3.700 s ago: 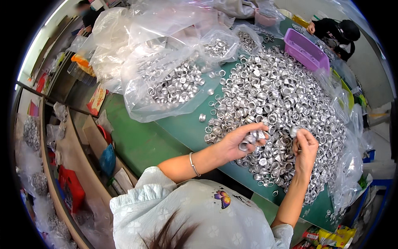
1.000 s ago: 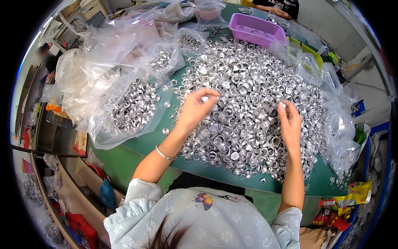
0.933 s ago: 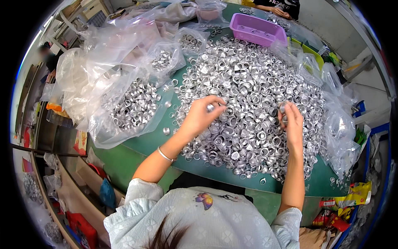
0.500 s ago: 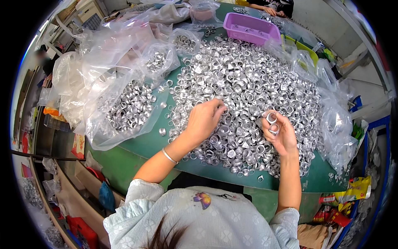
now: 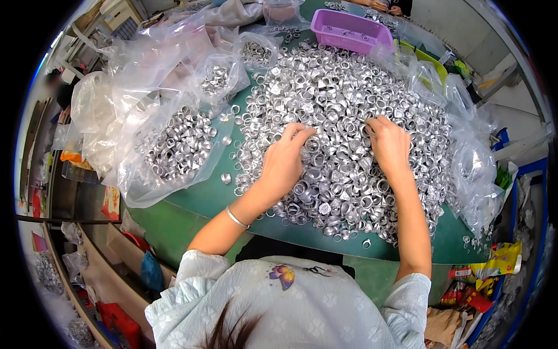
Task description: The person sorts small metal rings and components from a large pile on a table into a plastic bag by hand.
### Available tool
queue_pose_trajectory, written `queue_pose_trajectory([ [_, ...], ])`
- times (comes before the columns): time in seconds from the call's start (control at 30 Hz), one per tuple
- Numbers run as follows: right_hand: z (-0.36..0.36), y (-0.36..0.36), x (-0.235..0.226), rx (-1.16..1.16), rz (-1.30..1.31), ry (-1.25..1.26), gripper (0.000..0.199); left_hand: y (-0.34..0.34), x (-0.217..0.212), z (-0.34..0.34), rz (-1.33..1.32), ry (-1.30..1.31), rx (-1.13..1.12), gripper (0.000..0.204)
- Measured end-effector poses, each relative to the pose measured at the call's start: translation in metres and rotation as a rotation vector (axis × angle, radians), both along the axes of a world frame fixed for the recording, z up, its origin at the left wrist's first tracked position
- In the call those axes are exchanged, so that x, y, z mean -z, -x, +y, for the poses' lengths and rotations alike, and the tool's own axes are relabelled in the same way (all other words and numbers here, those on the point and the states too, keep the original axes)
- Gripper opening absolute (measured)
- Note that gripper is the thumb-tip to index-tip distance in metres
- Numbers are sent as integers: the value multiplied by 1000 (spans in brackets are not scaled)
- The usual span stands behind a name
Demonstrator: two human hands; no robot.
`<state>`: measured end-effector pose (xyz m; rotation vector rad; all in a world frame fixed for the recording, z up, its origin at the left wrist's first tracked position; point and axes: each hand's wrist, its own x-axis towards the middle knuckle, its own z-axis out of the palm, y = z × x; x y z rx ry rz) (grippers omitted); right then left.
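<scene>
A broad heap of silver-coloured metal rings (image 5: 343,174) covers much of the green table (image 5: 192,200). At the heap's left middle, my left hand (image 5: 285,157) has its fingers curled and thumb drawn in close to the rings. Whatever lies between those fingertips is too small to make out. My right hand (image 5: 389,145) bends down onto the heap further right, back upward, fingertips pinched together among the rings. Its palm side is hidden, so any ring inside does not show. A bracelet (image 5: 237,217) circles my left wrist.
Clear plastic bags holding rings (image 5: 180,145) lie at the left. Behind the heap stand a purple basket (image 5: 351,34) and a yellow-green tray (image 5: 427,58). More plastic bags (image 5: 468,168) line the right edge. Across the table, another person's hands (image 5: 386,8) are visible.
My right hand has turned over and moved forward onto the heap; the two rings that showed at its fingers are out of sight. My left hand has shifted slightly forward.
</scene>
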<state>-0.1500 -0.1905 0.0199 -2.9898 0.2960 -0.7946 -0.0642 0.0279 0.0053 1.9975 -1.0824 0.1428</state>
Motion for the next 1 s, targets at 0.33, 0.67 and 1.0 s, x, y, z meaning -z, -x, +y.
queue_pose_trajectory([
  [0.33,3,73,-15,-318,-585,-2440,36,27,0,3,198,67,196,25],
  [0.67,23,68,-3,53,-154,-642,21,37,-2,-64,-160,-253,311,30],
  [1.0,-1,76,1,67,-214,-1147,13,30,-8,-74,-69,-315,386,29],
])
